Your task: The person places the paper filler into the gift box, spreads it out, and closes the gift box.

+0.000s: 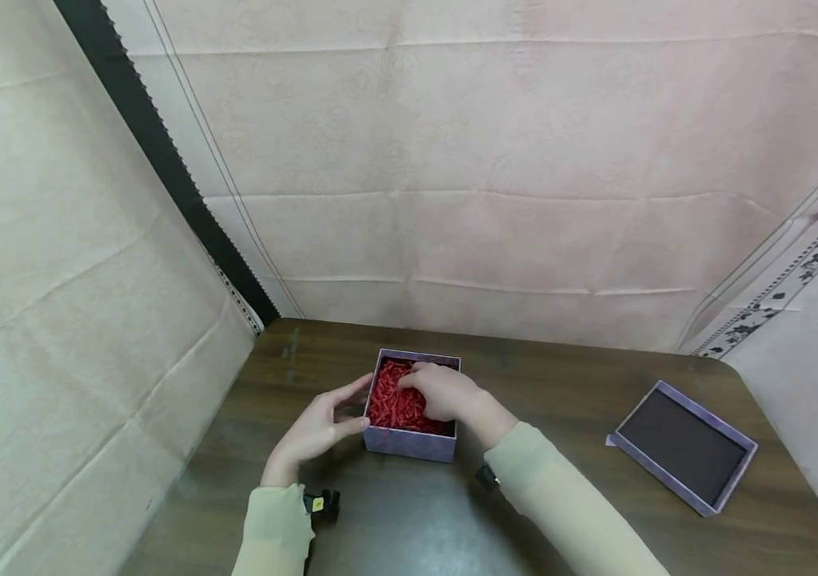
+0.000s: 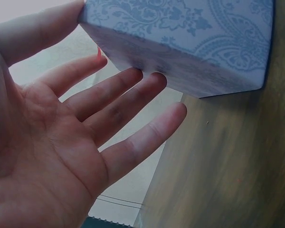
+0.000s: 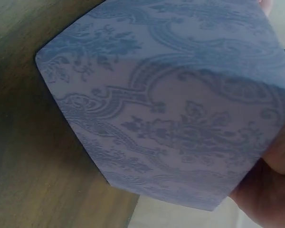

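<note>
A purple paisley-patterned box (image 1: 410, 445) stands uncovered on the table, filled with red shredded paper (image 1: 396, 400). My left hand (image 1: 313, 429) is at the box's left side, fingers extended. In the left wrist view, the thumb of that left hand (image 2: 71, 137) meets the box's corner (image 2: 204, 52), and its fingers spread beside the side wall. My right hand (image 1: 443, 392) reaches over the right wall into the box, fingers down at the shreds; whether they pinch any is hidden. The right wrist view shows mostly the box's outer walls (image 3: 171, 109), with part of the right hand (image 3: 266, 194) at the edge.
To the right on the brown wooden table (image 1: 545, 400) lies a purple-rimmed lid (image 1: 682, 448), its dark inside facing up. Pale cloth hangings (image 1: 488, 160) enclose the table at the back and both sides.
</note>
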A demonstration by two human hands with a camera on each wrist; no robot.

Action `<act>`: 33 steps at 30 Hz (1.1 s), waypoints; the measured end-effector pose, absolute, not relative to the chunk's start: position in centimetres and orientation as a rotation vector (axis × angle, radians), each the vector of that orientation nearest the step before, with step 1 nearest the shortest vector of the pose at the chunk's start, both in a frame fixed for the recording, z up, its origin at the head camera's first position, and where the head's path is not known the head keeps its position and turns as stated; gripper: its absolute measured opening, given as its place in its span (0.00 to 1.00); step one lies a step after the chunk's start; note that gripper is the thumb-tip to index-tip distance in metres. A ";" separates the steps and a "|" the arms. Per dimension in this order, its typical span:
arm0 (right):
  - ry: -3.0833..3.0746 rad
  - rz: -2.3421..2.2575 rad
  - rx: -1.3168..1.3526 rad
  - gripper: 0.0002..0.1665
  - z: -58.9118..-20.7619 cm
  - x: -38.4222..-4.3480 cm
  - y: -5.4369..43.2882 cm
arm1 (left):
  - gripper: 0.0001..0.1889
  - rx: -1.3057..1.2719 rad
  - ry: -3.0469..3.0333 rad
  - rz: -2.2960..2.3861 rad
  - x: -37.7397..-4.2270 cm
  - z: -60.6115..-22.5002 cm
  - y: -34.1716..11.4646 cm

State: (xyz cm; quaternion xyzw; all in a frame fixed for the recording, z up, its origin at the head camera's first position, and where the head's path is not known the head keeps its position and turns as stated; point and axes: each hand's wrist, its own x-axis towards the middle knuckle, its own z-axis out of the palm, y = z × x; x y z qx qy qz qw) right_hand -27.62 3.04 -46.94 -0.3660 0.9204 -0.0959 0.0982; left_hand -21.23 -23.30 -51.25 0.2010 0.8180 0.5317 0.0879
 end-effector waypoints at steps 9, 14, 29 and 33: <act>2.668 -0.348 -1.070 0.39 -44.8 -27.1 4.0 | 0.39 0.600 2.450 1.565 -21.2 -51.2 -23.3; 2.653 -0.412 -1.069 0.42 -42.5 -26.4 4.2 | 0.39 0.606 2.449 1.568 -21.2 -51.2 -23.4; 2.797 -0.425 -1.083 0.24 -45.6 -26.3 0.3 | 0.36 0.591 2.463 1.552 -20.9 -51.0 -23.7; 2.860 -0.371 -0.991 0.22 -46.3 -26.7 0.3 | 0.36 0.601 2.481 1.536 -20.9 -51.0 -23.5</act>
